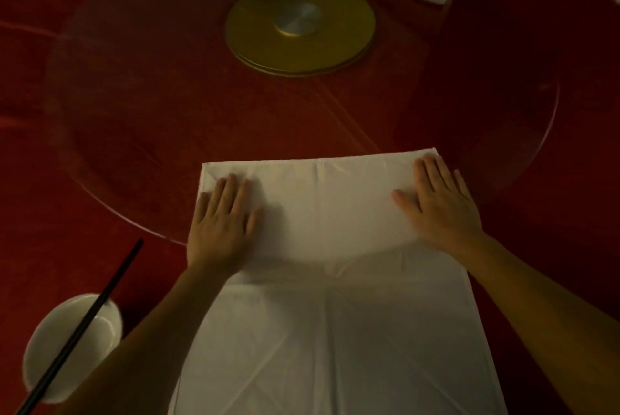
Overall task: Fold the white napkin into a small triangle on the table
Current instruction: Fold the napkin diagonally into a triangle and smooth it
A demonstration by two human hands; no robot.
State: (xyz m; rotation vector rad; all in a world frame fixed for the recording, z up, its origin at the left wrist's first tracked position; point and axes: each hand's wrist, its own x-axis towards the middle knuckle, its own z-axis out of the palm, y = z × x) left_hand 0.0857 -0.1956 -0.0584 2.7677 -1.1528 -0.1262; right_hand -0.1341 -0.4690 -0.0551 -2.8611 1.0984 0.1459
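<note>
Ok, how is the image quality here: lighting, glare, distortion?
Head view: dim, warm light; soft throughout; wide-angle bending curves the table edge; faint sheen on the glass turntable; the napkin darkens toward the near edge, with shadow beside the left hand.

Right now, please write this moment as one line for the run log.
phase: flattening | white napkin: spread flat, unfolded | left hand: palm down, far-left corner | right hand: palm down, far-right corner | bowl: chopsticks across

Napkin (335,297) lies flat on the table (100,146) at lower centre, its far edge overlapping the glass turntable (151,112) that fills mid-frame. Left hand (219,230) and right hand (443,206) rest palm-down on its upper-left and upper-right corners. Bowl (72,347) sits lower left with chopsticks (84,327) across it; round hub (300,30) top centre.
</note>
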